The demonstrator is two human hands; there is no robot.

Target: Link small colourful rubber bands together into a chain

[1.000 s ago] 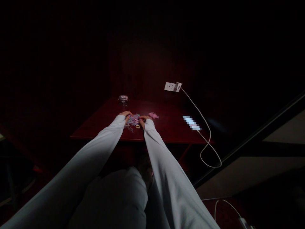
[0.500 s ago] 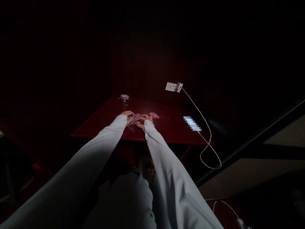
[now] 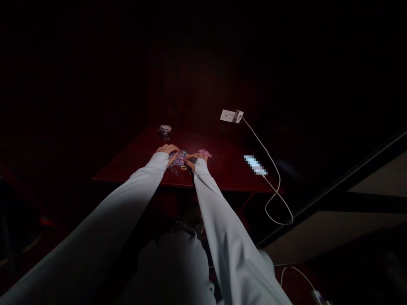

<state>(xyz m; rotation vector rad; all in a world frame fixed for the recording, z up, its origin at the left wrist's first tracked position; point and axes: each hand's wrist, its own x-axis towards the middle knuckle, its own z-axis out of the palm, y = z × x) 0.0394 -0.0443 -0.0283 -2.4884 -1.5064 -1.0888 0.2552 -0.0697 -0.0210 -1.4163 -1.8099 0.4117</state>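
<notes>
A tangled heap of small purple, pink and bluish loops, which look like elastic hair ties, lies near the front of the dark red table. My left hand rests at the heap's left side, thumb and fingers apart around its edge. From the right, my right hand reaches into the heap with fingertips drawn together; what they pinch is too small to make out. A yellow ring lies just in front of the heap. Beyond my right hand sits a separate pink bunch, partly hidden by it.
A clear jar with a pale lid stands at the back left. On the right lies a phone, its white cable looping up to a charger in the wall socket. The surroundings are very dark.
My hands have moved slightly apart, showing more of the heap between them. The yellow ring now shows in front of it. My right hand has shifted a little right, against the pink bunch.
</notes>
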